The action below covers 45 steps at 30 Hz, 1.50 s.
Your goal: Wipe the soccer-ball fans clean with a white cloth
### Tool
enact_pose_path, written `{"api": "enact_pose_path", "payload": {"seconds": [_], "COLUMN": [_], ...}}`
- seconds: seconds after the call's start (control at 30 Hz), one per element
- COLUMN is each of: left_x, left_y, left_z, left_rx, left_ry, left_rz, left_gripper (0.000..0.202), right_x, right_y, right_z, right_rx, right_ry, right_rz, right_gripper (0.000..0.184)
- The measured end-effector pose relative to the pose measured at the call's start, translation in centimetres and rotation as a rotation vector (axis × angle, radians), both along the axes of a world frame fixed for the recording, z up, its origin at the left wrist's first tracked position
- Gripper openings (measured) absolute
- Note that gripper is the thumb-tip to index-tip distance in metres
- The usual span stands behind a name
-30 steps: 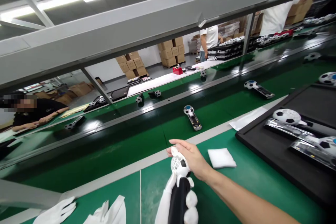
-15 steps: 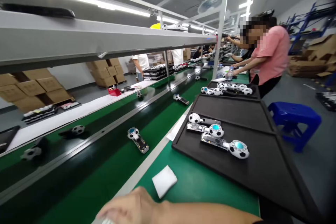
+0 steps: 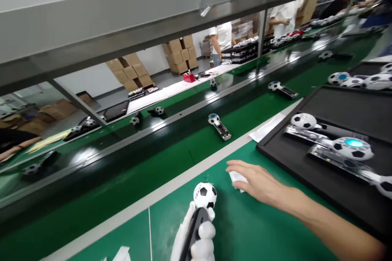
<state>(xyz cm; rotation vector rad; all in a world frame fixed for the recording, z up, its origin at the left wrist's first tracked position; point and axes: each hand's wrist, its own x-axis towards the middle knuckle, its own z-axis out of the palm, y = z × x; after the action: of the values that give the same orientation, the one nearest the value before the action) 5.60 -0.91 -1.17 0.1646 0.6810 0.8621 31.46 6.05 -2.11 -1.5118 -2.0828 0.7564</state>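
My left hand (image 3: 202,241), in a white glove, is closed round the black handle (image 3: 194,230) of a soccer-ball-headed device. Its white ball with black pentagons (image 3: 204,195) points up and away from me over the green bench. Bare, my right hand (image 3: 253,177) reaches in from the right with thumb and fingers closed round a small folded white pad (image 3: 238,179) on the bench. The pad is partly hidden beneath the fingers. Right of that hand, a black tray (image 3: 333,106) holds several similar devices, including a clear-handled one (image 3: 352,147) with a blue-lit disc.
Beyond the bench edge runs a green conveyor (image 3: 171,155) carrying scattered ball-headed devices, one with its circuit board showing (image 3: 219,126). A grey overhead beam (image 3: 128,16) crosses above. A white scrap (image 3: 122,253) lies at the near edge. People stand across the line.
The view has swung left and down. My right hand has moved from the lower middle onto the white pad. My gloved left hand with the ball-headed device has come into view.
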Motion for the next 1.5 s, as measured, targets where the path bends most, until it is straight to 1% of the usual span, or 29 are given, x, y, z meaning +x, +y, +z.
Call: {"api": "enact_pose_path", "payload": {"seconds": [0.07,0.1,0.17,0.23,0.33,0.43,0.5,0.57,0.67,0.77,0.83,0.97,1.1,1.17,1.27,1.37,1.47,1.5], "left_x": [0.1,0.2,0.5,0.7,1.1,1.3,1.3,1.5,1.8,2.0,2.1,2.2,2.3,2.3,2.2,2.0,1.8,1.8], "left_y": [-0.5,-0.8,-1.2,-1.4,-1.6,-1.7,-1.7,-1.7,-1.8,-1.7,-1.5,-1.1,-1.2,-1.2,-1.2,-1.2,-1.3,-1.4], "left_z": [-0.3,-0.5,-0.7,-0.9,-1.1,-1.2,-1.2,-1.2,-1.0,-0.9,-0.9,-0.7,-0.6,-0.5,-0.4,-0.5,-0.7,-0.7], "left_rx": [-0.014,-0.02,-0.027,-0.031,-0.041,-0.062,-0.075,-0.084,-0.089,-0.09,-0.092,-0.094,-0.094,-0.092,-0.083,-0.07,-0.055,-0.05], "left_ry": [-0.019,-0.029,-0.05,-0.072,-0.104,-0.129,-0.139,-0.146,-0.153,-0.153,-0.147,-0.129,-0.104,-0.093,-0.078,-0.06,-0.035,-0.024], "left_rz": [0.039,0.058,0.091,0.123,0.164,0.194,0.209,0.22,0.23,0.223,0.21,0.179,0.167,0.161,0.145,0.127,0.12,0.118], "left_gripper": [0.026,0.026,0.026,0.027,0.029,0.028,0.027,0.027,0.028,0.03,0.029,0.027,0.026,0.025,0.025,0.025,0.025,0.025], "right_x": [1.0,1.4,1.8,1.9,1.0,-1.0,-2.7,-4.3,-5.8,-6.2,-6.0,-5.8,-6.5,-6.7,-5.7,-3.3,-0.9,-0.5], "right_y": [0.0,0.2,0.6,0.9,0.6,-0.8,-2.0,-2.9,-3.3,-2.5,-1.7,-1.3,-1.9,-1.7,-0.8,0.0,0.5,0.6], "right_z": [-0.7,-1.0,-1.6,-1.5,-0.3,1.0,1.5,1.4,1.1,1.1,1.5,2.1,2.2,2.0,1.5,0.5,-0.2,-0.2], "right_rx": [0.018,0.019,0.021,0.021,0.054,0.108,0.147,0.192,0.238,0.262,0.273,0.275,0.274,0.255,0.209,0.158,0.052,0.023], "right_ry": [-0.224,-0.293,-0.354,-0.36,-0.302,-0.2,-0.176,-0.214,-0.363,-0.497,-0.545,-0.552,-0.553,-0.571,-0.565,-0.525,-0.512,-0.467], "right_rz": [0.045,0.068,0.123,0.169,0.162,0.11,0.122,0.157,0.157,0.148,0.147,0.114,0.16,0.159,0.1,0.021,-0.052,-0.081], "right_gripper": [0.035,0.035,0.035,0.034,0.029,0.023,0.023,0.022,0.018,0.018,0.019,0.018,0.02,0.021,0.021,0.024,0.027,0.029]}}
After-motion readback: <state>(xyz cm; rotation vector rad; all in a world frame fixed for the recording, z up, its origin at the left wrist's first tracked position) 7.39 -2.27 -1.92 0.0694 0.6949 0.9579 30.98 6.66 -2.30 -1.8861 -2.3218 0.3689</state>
